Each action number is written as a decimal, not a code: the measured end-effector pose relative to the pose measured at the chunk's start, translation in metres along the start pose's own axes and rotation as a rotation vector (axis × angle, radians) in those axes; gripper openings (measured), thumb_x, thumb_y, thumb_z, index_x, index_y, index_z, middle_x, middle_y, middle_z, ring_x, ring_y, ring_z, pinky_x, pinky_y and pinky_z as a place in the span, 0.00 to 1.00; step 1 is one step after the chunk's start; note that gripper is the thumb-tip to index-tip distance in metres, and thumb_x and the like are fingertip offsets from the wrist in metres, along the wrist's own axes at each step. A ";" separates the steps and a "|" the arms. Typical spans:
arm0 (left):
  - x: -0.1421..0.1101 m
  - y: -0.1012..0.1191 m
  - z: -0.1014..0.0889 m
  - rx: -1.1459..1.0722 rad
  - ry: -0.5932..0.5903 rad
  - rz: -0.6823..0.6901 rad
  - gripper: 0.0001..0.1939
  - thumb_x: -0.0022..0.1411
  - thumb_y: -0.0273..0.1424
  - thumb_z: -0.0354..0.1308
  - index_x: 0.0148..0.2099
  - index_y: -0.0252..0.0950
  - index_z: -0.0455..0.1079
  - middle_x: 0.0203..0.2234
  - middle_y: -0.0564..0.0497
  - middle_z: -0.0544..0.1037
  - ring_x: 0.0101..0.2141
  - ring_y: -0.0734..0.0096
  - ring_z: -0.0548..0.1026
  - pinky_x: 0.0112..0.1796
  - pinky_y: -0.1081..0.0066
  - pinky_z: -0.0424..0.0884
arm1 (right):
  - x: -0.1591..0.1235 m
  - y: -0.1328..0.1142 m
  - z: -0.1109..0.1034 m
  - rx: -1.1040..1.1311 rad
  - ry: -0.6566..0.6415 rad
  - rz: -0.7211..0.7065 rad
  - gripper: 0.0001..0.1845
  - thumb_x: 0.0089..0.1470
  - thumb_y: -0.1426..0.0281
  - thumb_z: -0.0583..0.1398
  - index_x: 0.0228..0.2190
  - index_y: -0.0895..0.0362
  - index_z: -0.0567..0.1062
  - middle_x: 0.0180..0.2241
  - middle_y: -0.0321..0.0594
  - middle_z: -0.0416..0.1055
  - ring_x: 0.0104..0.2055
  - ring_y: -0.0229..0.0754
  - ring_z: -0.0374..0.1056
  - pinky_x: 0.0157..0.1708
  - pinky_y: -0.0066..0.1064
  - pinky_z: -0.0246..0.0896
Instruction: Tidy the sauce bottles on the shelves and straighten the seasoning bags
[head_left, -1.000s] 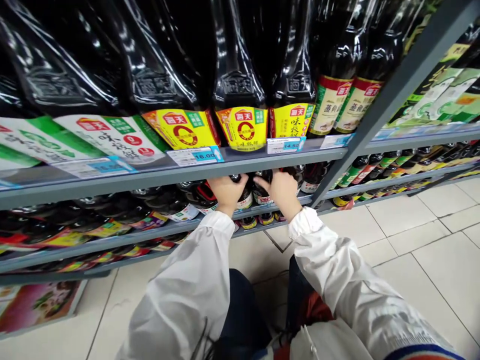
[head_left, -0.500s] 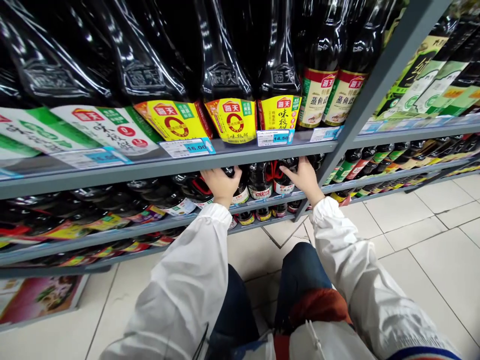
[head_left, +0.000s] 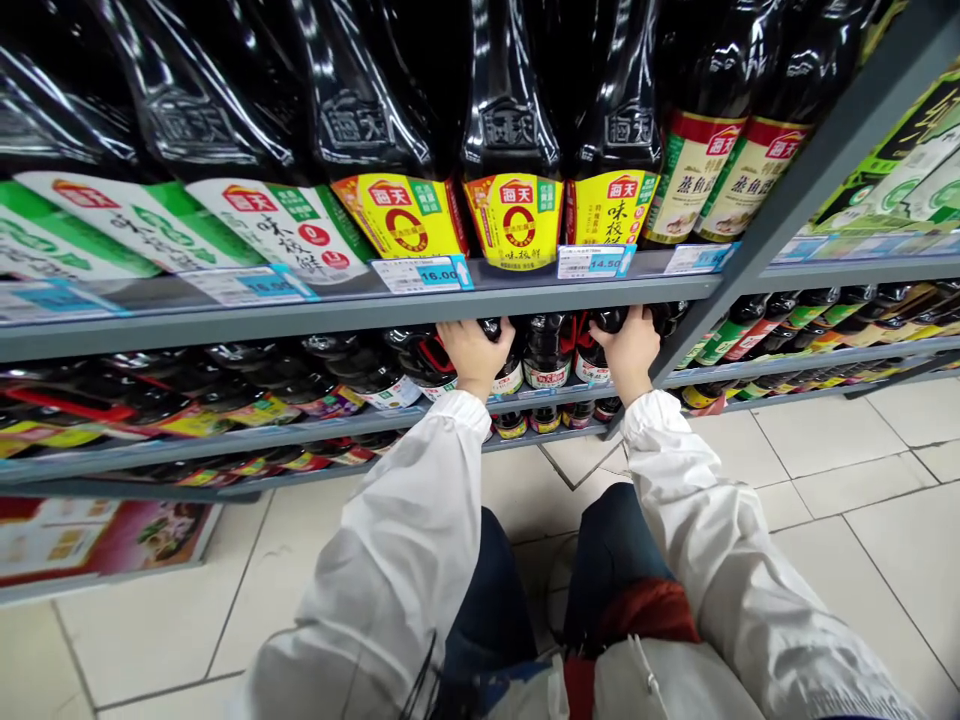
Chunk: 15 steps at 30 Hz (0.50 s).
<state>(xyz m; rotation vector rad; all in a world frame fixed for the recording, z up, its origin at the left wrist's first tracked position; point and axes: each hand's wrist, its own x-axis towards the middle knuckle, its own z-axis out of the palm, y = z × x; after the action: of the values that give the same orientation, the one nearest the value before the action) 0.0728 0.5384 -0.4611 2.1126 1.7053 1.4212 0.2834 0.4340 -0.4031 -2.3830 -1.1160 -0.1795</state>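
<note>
Bottles (head_left: 546, 345): dark, glossy, white-labelled, on the grey metal middle shelf (head_left: 225, 442).
Left hand (head_left: 477, 352): curved about one, apparently positioning it; closure unclear.
Right hand (head_left: 630, 347): likewise, about another.
Upper grey shelf edge (head_left: 360, 309): just above; next move calls for clearance.

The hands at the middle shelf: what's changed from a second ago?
The right hand has moved rightward, away from the left hand, leaving one dark bottle for the red-handled bottle beside it; its fingertips are hidden, so I can't confirm a grip. The left hand stays at its bottle, and the yellow-labelled soy sauce bottles above stay put.
</note>
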 end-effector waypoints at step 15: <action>-0.001 0.001 -0.003 -0.004 -0.020 0.023 0.28 0.59 0.46 0.58 0.51 0.27 0.68 0.52 0.22 0.71 0.60 0.29 0.64 0.63 0.35 0.52 | 0.052 0.050 -0.016 0.195 -0.176 -0.537 0.49 0.45 0.54 0.73 0.64 0.60 0.66 0.58 0.56 0.70 0.62 0.65 0.63 0.64 0.54 0.57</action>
<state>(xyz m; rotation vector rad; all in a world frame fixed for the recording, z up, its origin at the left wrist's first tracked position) 0.0714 0.5356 -0.4589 2.1437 1.6758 1.4031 0.3563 0.4345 -0.3919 -1.9121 -1.7548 -0.0370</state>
